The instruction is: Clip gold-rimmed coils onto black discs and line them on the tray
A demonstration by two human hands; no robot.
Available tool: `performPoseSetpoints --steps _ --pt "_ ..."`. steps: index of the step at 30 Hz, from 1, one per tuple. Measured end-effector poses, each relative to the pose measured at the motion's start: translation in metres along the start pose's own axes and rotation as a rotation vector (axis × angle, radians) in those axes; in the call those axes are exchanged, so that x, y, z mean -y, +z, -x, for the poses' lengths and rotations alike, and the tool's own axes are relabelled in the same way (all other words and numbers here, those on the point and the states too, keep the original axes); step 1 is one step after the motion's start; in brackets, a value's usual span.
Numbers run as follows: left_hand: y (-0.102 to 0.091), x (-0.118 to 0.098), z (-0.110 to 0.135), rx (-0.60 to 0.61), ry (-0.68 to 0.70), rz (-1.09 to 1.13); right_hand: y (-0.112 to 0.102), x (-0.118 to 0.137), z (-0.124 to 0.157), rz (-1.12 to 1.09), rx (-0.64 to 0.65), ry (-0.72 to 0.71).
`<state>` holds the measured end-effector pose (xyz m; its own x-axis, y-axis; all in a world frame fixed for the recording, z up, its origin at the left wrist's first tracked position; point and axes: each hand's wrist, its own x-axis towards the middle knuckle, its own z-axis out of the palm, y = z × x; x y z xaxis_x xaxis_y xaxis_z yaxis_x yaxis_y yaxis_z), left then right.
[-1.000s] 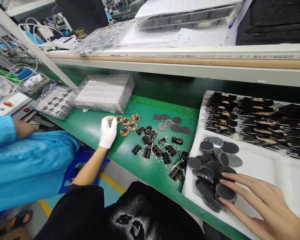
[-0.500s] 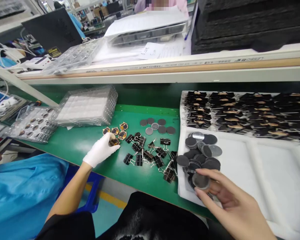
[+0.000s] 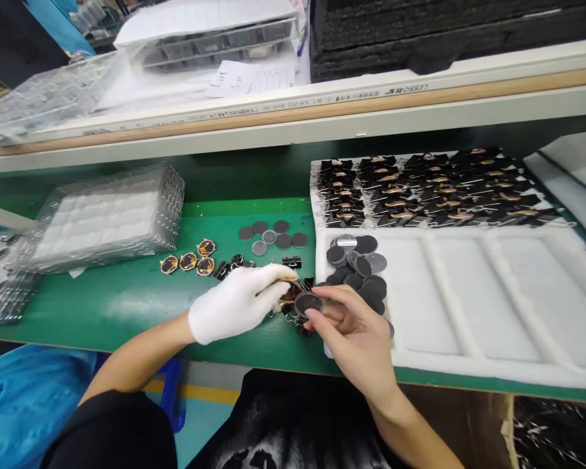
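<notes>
Fingers (image 3: 339,298) of the right hand (image 3: 361,339) are pinching a dark disc (image 3: 307,303), carried over since a second ago from the disc pile (image 3: 359,268) on the foam tray (image 3: 469,293). The gloved left hand (image 3: 234,303) is pinching a gold-rimmed piece (image 3: 291,293) beside it, so both parts are meeting above the green bench (image 3: 117,299). Beyond, clear blister trays (image 3: 107,218) and a shelf (image 3: 322,111) are standing.

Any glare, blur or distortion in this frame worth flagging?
Head view: even light, soft shadows; glare strip on a piled disc, sheen on the bench; clear trays top left look soft; shelf edge slants; left hand with its gold piece and right hand with its held disc are sharp.
</notes>
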<state>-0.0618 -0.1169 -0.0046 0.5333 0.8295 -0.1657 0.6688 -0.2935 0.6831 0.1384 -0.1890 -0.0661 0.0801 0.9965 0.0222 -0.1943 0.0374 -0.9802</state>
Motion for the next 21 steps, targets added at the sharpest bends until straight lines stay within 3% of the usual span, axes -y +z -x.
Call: performPoseSetpoints --steps 5,9,13,18,21 --pt "-0.001 -0.019 -0.028 0.242 0.100 0.167 -0.007 -0.007 -0.002 0.201 -0.209 -0.096" --pt "0.003 -0.019 -0.033 0.369 0.200 0.143 -0.013 -0.008 -0.004 0.244 -0.133 -0.076" --pt "-0.013 -0.003 -0.034 0.387 0.183 -0.031 -0.013 -0.006 -0.001 0.302 -0.017 -0.074" --pt "-0.060 0.048 -0.042 0.142 0.005 -0.539 -0.014 -0.005 0.001 0.181 -0.085 -0.055" --pt "-0.059 0.064 -0.051 0.175 0.028 -0.694 -0.014 -0.004 -0.001 0.045 -0.045 0.018"
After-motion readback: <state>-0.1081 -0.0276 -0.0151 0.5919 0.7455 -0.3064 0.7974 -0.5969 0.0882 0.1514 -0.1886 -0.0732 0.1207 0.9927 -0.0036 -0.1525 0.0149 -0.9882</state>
